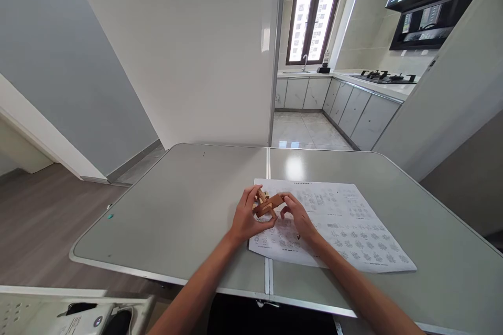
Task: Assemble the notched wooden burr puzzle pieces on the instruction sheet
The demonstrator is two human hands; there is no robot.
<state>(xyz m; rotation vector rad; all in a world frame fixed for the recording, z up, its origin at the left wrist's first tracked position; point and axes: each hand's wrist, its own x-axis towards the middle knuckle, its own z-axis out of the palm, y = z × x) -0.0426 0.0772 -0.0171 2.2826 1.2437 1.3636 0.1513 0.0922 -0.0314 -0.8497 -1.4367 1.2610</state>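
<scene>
A small interlocking wooden block puzzle point(268, 205) is held between my two hands, above the left part of a printed paper sheet point(338, 214). My left hand point(247, 217) curls round its left side, with fingers and thumb closed on the crossed brown bars. On the other side, my right hand point(296, 213) pinches the end of a bar that sticks out to the right. Whether that bar is joined to the rest cannot be made out. A pale wooden piece with a dark mark point(266, 194) shows just behind the bars. Small drawings of shapes cover the sheet.
The grey-green folding table point(168, 209) has a metal seam down its middle and a pale rim. A tiny teal bit point(110, 216) lies near its left edge. At lower left stands a white tray-like surface point(35, 293) with items on it. Beyond is a kitchen.
</scene>
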